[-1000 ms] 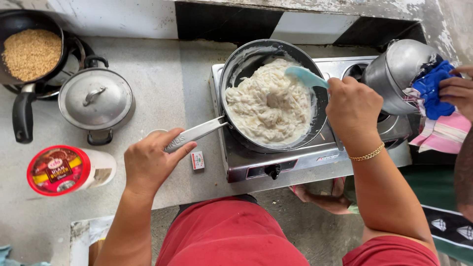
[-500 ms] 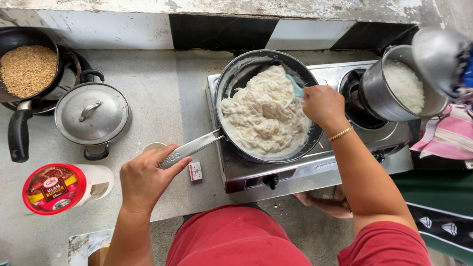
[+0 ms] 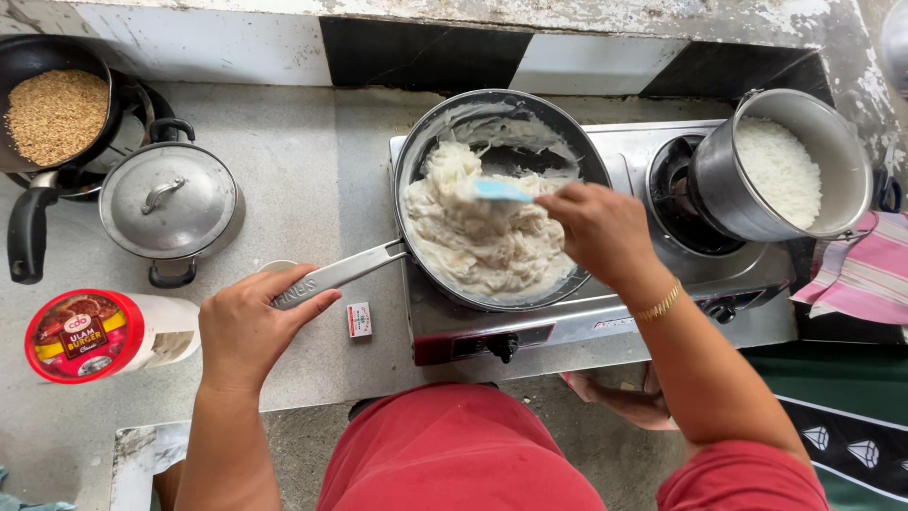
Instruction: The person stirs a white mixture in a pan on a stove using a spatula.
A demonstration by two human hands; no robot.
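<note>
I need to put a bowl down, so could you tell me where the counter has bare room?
Bare counter lies between the lidded pot and the frying pan. Crowded: the left edge by the grain pan and red-lidded tub, and the stove.

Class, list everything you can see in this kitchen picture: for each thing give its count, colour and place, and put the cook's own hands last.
pan: 1, dark, on stove, holds white mixture
spatula: 1, light blue, over pan
stove: 1, silver, right of counter
pot: 1, silver, right burner, white rice inside
lidded pot: 1, silver, counter left
grain pan: 1, black, far left
tub: 1, white, red lid, near left
small box: 1, white and red, beside stove
cloth: 1, pink striped, far right
left hand: on pan handle
right hand: holds spatula
</note>
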